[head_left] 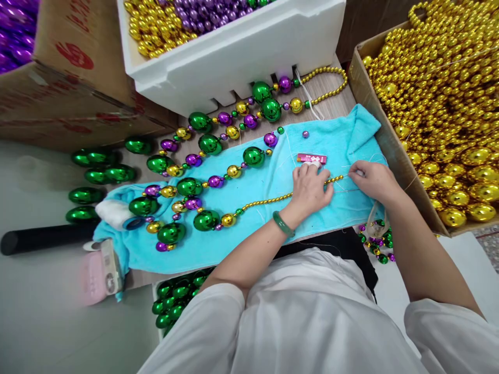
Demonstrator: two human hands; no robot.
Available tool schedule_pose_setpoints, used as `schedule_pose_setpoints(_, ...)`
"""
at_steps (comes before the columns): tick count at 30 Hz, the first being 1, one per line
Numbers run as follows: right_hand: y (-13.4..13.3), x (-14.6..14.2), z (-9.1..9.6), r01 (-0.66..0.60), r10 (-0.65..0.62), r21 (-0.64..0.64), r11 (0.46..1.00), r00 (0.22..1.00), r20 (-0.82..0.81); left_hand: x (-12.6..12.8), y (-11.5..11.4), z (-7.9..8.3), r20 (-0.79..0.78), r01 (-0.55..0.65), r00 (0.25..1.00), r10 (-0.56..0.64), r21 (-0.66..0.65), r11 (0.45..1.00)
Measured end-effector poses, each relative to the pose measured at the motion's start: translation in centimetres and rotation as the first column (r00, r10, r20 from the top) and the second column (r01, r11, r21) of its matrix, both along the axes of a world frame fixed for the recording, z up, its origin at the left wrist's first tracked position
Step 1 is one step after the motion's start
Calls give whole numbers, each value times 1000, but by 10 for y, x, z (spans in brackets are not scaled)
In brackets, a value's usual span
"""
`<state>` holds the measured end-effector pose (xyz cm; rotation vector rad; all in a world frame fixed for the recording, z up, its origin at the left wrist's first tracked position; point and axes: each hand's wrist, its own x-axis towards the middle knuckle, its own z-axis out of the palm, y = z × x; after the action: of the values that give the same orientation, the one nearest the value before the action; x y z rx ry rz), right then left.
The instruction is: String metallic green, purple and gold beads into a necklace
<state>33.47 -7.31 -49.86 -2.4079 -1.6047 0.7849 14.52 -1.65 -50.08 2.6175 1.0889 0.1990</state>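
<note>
My left hand, a green bangle at its wrist, is curled over a strand of small gold beads on a blue towel. The strand's short end sticks out to its right. Thumb and fingertips of my right hand are pinched on a thin thread beside that end. Leftward, the strand continues into a garland of big green, purple and gold beads, looped across the towel. Just above my left fingers lie a pink lighter and a small white piece I cannot identify.
A white foam box stands behind the towel. Cardboard boxes flank it, the right one holding gold beads. Loose green beads, a black bar and a pink object are at left. More beads hang near my right forearm.
</note>
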Motion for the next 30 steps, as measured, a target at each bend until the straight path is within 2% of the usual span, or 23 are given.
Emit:
schedule_pose_setpoints(5, 0, 1, -1, -4, 4, 9, 1000, 1000, 4, 13, 0, -1, -6, 38, 999, -38, -1, 999)
schedule_pose_setpoints(10, 0, 2, -3, 4, -4, 31, 999, 1000, -12, 16, 0, -6, 22, 10, 1000, -9, -30, 1000)
schedule_pose_setpoints(12, -2, -1, 0, -12, 16, 67, 998, 997, -73, 17, 1, -6, 122, 30, 992, -19, -89, 996)
schedule_pose_setpoints(14, -4, -7, 6, -65, 88, 161, 985, 986, -140, 19, 6, -4, 298, 104, 954, -27, -246, 964)
schedule_pose_setpoints(15, -4, -11, 12, -97, 132, 221, 970, 980, -150, 20, 9, -1, 378, 160, 926, -9, -371, 914)
schedule_pose_setpoints(16, -5, -15, 18, -127, 171, 278, 952, 975, -142, 20, 14, 4, 427, 221, 904, 24, -515, 828)
schedule_pose_setpoints(17, -5, -18, 25, -149, 198, 319, 936, 972, -126, 19, 19, 10, 435, 265, 898, 64, -653, 710)
schedule_pose_setpoints(18, -4, -21, 32, -160, 211, 342, 926, 971, -116, 17, 25, 17, 409, 277, 907, 104, -762, 586)
schedule_pose_setpoints(19, -3, -21, 40, -159, 213, 349, 923, 969, -122, 13, 31, 24, 365, 261, 922, 132, -835, 484)
schedule_pose_setpoints(20, -2, -20, 47, -145, 207, 346, 927, 967, -150, 7, 37, 33, 321, 230, 934, 155, -875, 425)
schedule_pose_setpoints(21, -2, -16, 54, -114, 188, 335, 935, 962, -197, 0, 43, 42, 290, 197, 940, 179, -890, 411)
schedule_pose_setpoints(23, -1, -3, 66, -3, 102, 299, 954, 943, -316, -18, 53, 59, 274, 141, 932, 236, -876, 461)
schedule_pose_setpoints(26, 0, 20, 78, 140, -30, 189, 972, 872, -489, -52, 63, 79, 277, 60, 907, 316, -829, 556)
schedule_pose_setpoints(30, 4, 40, 85, 151, -100, 39, 988, 807, -582, -96, 66, 89, 263, -79, 856, 446, -785, 615)
